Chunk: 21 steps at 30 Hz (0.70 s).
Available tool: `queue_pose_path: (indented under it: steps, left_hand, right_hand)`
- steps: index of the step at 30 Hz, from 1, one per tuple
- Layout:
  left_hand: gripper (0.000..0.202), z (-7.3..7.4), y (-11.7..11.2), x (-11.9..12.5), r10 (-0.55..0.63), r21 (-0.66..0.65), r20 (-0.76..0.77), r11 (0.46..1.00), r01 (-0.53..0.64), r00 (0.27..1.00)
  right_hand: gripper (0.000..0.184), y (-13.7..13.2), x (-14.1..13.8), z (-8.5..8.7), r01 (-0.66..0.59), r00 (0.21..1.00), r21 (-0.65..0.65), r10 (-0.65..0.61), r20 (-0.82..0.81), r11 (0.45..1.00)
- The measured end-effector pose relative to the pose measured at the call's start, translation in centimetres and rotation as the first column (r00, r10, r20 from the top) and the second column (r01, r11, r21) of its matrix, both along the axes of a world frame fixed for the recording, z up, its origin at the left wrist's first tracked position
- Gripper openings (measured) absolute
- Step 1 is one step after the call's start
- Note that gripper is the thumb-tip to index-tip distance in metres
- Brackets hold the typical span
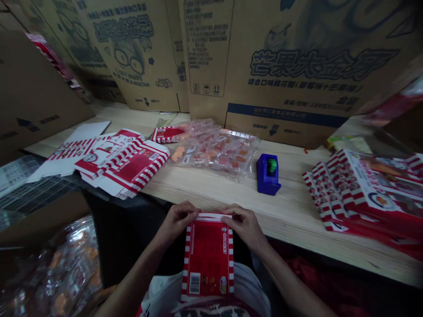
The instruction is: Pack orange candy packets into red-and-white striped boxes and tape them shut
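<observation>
As both hands (180, 221) (243, 226) grip it, the red carton's barcode (194, 283) shows.

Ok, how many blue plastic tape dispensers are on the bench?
1: the blue plastic tape dispenser, on the pale wooden bench, right of the clear plastic packets. No others show.

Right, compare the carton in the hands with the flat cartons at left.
The carton is single, held at the edge of the wooden table; the flat cartons overlap in a pile on it. The carton shows a barcode, the flat cartons none visible. Both are red with white stripes.
</observation>
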<state>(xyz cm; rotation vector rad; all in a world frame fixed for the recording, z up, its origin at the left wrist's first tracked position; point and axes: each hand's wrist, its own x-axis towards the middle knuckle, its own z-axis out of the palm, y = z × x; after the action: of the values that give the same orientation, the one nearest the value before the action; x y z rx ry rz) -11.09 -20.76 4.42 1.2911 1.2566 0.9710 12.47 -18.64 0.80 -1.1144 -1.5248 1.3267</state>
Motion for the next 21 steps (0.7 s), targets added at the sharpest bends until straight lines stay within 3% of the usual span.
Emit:
queue_pose_path:
  steps: [8, 13, 17, 21]
  left_hand:
    - [0.022, 0.8, 2.6, 0.8, -0.031, -0.176, 0.146, 0.983, 0.057, 0.989]
    - [0.022, 1.1, 3.6, 1.7, -0.161, -0.066, 0.137, 0.983, 0.171, 0.977]
    - [0.017, 0.0, 3.2, 3.2, -0.237, 0.012, 0.161, 0.971, 0.239, 0.958]
    - [0.029, -2.2, 2.4, 5.5, -0.111, -0.156, 0.399, 0.97, 0.187, 0.91]
  right_hand:
    - [0.018, 1.9, 1.1, 2.2, 0.011, 1.0, -0.095, -0.011, 0.004, 0.995]
    - [0.02, 1.1, 2.3, 3.0, 0.051, 0.999, -0.012, -0.051, 0.015, 0.999]
    - [0.014, -0.7, 3.5, 2.5, 0.167, 0.986, 0.051, -0.168, 0.013, 0.985]
    - [0.01, -2.5, 4.3, 0.8, 0.336, 0.942, 0.083, -0.335, -0.031, 0.938]
